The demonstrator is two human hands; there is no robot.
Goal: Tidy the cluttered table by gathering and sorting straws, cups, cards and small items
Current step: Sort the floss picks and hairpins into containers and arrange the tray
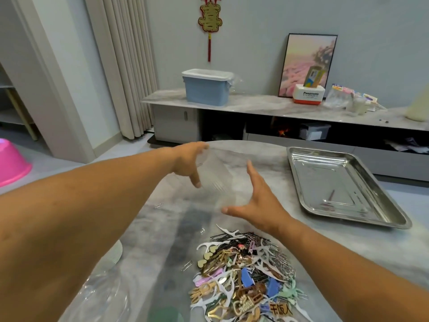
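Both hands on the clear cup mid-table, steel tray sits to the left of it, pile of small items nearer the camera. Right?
Not quite: the head view shows the steel tray to the right of the clear cup. The rest stands: left hand and right hand on it, pile of small items nearer the camera.

Clear ribbed cup [218, 180], grey marbled table [267, 154], silver tray [301, 182], pink basin [11, 163]

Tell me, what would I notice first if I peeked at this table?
Probably the colourful heap of small clips, picks and cut-out shapes at the near edge of the grey marble table. Just beyond it, the left hand grips a clear ribbed plastic cup, lifted and tilted, while the right hand is spread open beside it. To the right lies a shiny rectangular steel tray.
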